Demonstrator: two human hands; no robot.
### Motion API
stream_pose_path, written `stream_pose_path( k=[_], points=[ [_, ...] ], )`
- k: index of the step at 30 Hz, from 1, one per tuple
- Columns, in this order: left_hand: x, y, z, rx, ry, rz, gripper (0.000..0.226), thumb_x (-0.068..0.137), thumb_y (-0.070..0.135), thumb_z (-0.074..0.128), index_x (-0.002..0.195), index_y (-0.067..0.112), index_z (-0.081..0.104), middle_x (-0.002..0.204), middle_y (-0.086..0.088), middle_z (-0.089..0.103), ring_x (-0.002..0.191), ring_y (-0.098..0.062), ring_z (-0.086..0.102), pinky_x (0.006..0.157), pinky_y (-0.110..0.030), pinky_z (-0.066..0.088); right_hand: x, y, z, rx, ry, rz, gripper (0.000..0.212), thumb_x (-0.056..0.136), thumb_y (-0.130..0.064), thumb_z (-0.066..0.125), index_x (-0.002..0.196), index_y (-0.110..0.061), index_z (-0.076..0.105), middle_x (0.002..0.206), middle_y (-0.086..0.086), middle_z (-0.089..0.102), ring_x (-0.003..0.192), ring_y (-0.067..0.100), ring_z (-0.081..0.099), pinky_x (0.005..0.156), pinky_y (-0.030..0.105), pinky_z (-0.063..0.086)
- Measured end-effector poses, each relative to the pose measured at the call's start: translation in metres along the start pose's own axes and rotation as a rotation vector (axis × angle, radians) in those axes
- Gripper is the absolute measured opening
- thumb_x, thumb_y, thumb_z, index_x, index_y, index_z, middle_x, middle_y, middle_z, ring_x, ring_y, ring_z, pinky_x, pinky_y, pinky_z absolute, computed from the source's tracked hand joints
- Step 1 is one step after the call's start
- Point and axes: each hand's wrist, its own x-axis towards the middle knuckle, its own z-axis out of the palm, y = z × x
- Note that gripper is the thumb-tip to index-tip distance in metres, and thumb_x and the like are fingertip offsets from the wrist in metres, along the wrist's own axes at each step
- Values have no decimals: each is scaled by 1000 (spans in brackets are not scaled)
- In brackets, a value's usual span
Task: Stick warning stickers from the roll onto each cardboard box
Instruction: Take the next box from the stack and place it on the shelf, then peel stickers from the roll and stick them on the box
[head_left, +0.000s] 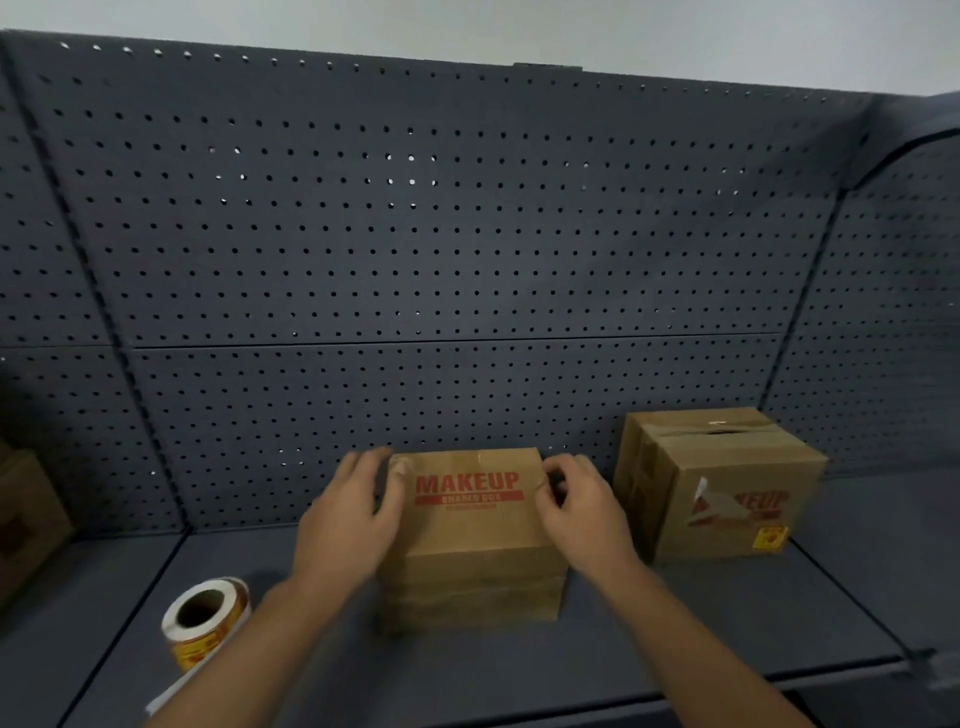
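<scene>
1. Cardboard, plain brown with red "MAKEUP" lettering: the middle box (470, 535) stands on the grey shelf (727, 613), a little way out from the pegboard back wall (415, 234). No warning sticker shows on its faces that can be seen, so it looks like the next one to label.
2. Left hand (348, 525) lies flat on the box's left side, fingers together and thumb hooked over the top corner, probably to steady or turn it.
3. Right hand (582, 506) curls at the upper right corner, fingertips drawn close as if pinching; whether it has anything between them I cannot tell.
4. Sticker roll (205, 621) rests on its side near the left forearm, close to the shelf's front edge, its backing strip trailing toward that edge; it is handy but could be knocked off.
5. Right box (722, 483) sits well apart with a yellow sticker (770, 538) low on its front, so it seems finished.
6. Bare shelf between the boxes and in front gives room to slide or rotate the middle one; another box (26, 519) shows partly at far left.
</scene>
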Motion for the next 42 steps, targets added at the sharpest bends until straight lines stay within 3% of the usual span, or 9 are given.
stream_pose_path(
  k=[3,9,14,20,27,31,35,40,42],
  points=[
    [-10,6,-8,70,38,103,39,105,52,38,129,30,61,121,19,56,102,-7,60,74,-31,47,-6,-7,-1,-42,-35,-79,27,100,-30,58,126,-21,60,121,-9,55,112,10,54,89,36,55],
    [-26,-12,-11,89,33,130,30,105,41,47,128,30,62,121,18,57,107,-6,58,77,-27,47,-18,-29,11,-108,-24,-194,26,99,-29,59,123,-19,64,117,-10,60,108,10,51,89,29,51],
    [-43,-45,-17,124,-3,77,30,101,31,57,129,23,63,123,8,60,110,-17,61,82,-37,54,-27,-48,25,-92,-28,-275,26,96,-26,62,120,-18,68,114,-9,64,110,12,54,94,33,52],
    [-63,-87,-29,283,34,47,27,89,21,72,115,18,70,110,1,65,97,-26,62,73,-39,55,-36,-80,48,-40,-88,-388,20,94,-27,57,112,-22,66,109,-14,60,108,9,48,95,34,49],
    [-81,-122,-55,437,30,-127,31,88,32,71,118,27,70,120,4,62,110,-28,58,86,-44,49,-52,-114,78,10,-101,-537,21,95,-21,61,115,-20,68,108,-16,58,109,5,45,93,22,44],
    [-91,-135,-65,423,-69,-222,38,96,45,60,132,31,61,140,3,53,126,-29,51,96,-42,49,-67,-127,106,-12,-117,-675,21,94,-17,61,114,-16,68,114,-10,59,122,12,48,103,27,46],
    [-102,-152,-67,474,-115,-285,54,86,48,72,136,31,60,144,-4,52,124,-37,52,95,-46,51,-80,-137,138,-69,-212,-830,29,92,-16,57,119,-15,68,123,-5,60,137,19,45,111,29,45],
    [-112,-173,-70,429,-65,-295,60,89,44,74,142,32,51,147,-10,41,123,-37,51,94,-41,50,-91,-148,175,-34,-399,-766,31,96,-15,52,126,-15,63,127,-4,55,130,12,42,105,26,44],
    [-112,-174,-69,336,-26,-292,53,87,42,76,132,27,50,134,-5,39,113,-33,54,85,-36,50,-92,-154,185,2,-481,-672,27,98,-17,51,123,-19,62,122,-5,55,119,10,44,97,28,47]
  ],
)
